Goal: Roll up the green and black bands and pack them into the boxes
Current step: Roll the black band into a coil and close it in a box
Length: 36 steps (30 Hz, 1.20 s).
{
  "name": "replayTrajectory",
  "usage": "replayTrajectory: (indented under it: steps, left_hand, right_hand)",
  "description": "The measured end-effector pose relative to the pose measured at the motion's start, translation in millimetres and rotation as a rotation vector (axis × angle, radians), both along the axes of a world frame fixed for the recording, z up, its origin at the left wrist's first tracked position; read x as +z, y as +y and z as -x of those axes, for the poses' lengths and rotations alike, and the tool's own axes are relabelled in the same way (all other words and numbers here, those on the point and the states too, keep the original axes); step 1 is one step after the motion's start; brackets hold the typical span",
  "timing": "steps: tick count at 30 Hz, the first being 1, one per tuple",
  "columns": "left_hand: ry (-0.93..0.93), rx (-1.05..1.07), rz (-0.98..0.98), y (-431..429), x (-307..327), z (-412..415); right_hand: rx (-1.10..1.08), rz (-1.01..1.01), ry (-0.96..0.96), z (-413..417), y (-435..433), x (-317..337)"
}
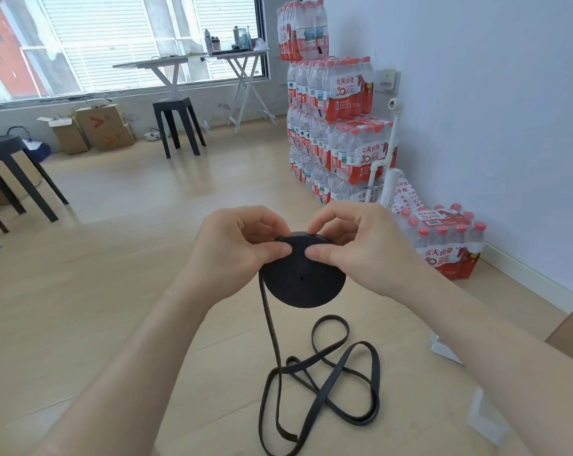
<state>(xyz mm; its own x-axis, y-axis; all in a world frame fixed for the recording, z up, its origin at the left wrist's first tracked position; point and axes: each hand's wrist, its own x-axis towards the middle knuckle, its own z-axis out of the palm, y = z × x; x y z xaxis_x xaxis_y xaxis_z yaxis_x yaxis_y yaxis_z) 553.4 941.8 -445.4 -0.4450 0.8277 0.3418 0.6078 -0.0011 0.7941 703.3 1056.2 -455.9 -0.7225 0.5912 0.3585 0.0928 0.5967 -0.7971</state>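
Band (303, 274) wound into a flat black roll is held up between the hands, on edge, its flat face toward the camera. The left hand (235, 245) pinches the roll's upper left rim with thumb in front and curled fingers behind; the right hand (354, 245) pinches the upper right rim the same way, thumb tips close together. From the roll's left side a loose tail (271, 327) drops to the floor (114, 307) and lies in tangled loops below the hands. Water packs (446, 248) sit on the floor just right of the right hand.
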Motion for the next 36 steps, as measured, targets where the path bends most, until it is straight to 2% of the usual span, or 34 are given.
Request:
replayTrajectory:
  steps: [3,10,14,24,28,32,36]
  left_hand:
    - [-0.139,-0.002,-0.05,2,0,1]
    - [-0.358,-0.028,-0.008,0,-2,9]
    - [-0.401,-0.029,-0.035,0,-2,8]
    - [-0.371,-0.1,0.077,2,-1,3]
    - [-0.378,-0.003,-0.018,4,-2,-1]
    - [-0.463,0.016,-0.105,3,-2,1]
    - [-0.659,0.092,-0.233,8,-7,-4]
  right_hand:
    - [-0.032,0.067,0.079,-2,3,2]
    - [-0.055,0.232,0.224,-1,3,4]
    - [-0.082,0.242,0.266,0,3,4]
    - [-0.215,0.31,0.369,0,3,3]
    - [-0.26,0.339,0.384,4,1,0]
    - [-0.268,0.468,0.438,7,-6,-4]
    - [-0.299,0.499,0.472,9,-8,-6]
